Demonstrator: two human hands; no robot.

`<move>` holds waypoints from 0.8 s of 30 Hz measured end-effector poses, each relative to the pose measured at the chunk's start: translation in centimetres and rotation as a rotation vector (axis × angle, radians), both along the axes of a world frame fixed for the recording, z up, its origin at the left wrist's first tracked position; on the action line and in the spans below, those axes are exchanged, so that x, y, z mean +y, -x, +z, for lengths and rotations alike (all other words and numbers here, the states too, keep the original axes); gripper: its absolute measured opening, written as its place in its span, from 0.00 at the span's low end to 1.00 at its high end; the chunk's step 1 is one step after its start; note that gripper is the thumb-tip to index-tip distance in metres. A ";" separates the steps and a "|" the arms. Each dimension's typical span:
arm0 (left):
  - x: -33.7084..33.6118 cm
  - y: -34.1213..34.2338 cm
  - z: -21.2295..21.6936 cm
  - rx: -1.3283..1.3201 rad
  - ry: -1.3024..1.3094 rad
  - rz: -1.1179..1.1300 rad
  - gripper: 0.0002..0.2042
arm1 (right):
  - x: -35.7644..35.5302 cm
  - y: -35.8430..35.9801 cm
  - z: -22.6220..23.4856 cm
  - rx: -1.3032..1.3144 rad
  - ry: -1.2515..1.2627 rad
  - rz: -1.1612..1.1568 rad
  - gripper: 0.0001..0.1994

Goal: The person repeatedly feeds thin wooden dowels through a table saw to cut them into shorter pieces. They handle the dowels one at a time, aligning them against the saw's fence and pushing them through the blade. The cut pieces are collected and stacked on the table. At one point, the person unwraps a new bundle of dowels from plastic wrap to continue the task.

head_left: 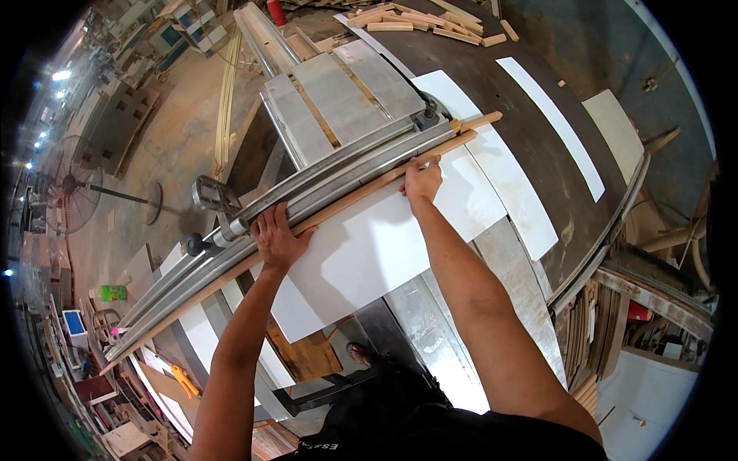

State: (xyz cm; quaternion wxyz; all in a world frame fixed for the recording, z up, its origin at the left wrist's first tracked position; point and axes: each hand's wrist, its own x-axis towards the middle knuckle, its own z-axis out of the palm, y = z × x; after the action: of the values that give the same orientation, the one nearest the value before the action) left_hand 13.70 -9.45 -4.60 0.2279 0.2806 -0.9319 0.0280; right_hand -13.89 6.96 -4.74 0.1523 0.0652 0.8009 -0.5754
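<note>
A long, narrow wooden strip (361,190) lies slantwise along the near side of a grooved aluminium fence (330,184). My left hand (278,240) curls its fingers over the strip and the fence edge, its thumb spread along the wood. Further up to the right, my right hand (423,181) grips the strip near its far end, fingers bent around it. Just beyond, the end of another wooden piece (484,121) juts past the fence. Under the strip and both hands lies a white board (338,288).
Behind the fence is a slotted metal sliding table (327,100). A black clamp knob (427,115) and a metal flip stop (211,194) sit on the fence. Short wood offcuts (430,24) and a white strip (550,123) lie on the dark tabletop. A fan (73,184) stands left.
</note>
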 end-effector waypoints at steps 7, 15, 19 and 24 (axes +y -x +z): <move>-0.2 -0.1 0.1 -0.009 -0.007 0.000 0.42 | -0.3 -0.3 0.3 0.022 -0.014 -0.008 0.22; -0.2 0.3 0.2 -0.028 -0.082 0.021 0.43 | -0.3 0.6 -0.9 -0.010 -0.016 0.022 0.34; -0.4 0.0 -0.1 -0.023 -0.069 0.011 0.44 | -0.5 0.2 -0.2 0.011 -0.031 -0.004 0.25; -0.2 0.4 -0.1 -0.043 -0.081 0.026 0.44 | -0.3 0.8 -1.0 -0.024 -0.027 0.004 0.28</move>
State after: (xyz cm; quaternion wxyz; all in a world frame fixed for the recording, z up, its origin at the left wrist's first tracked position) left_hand 13.27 -9.63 -4.68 0.1957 0.3009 -0.9334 -0.0009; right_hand -14.68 6.65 -5.72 0.1623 0.0728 0.8068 -0.5635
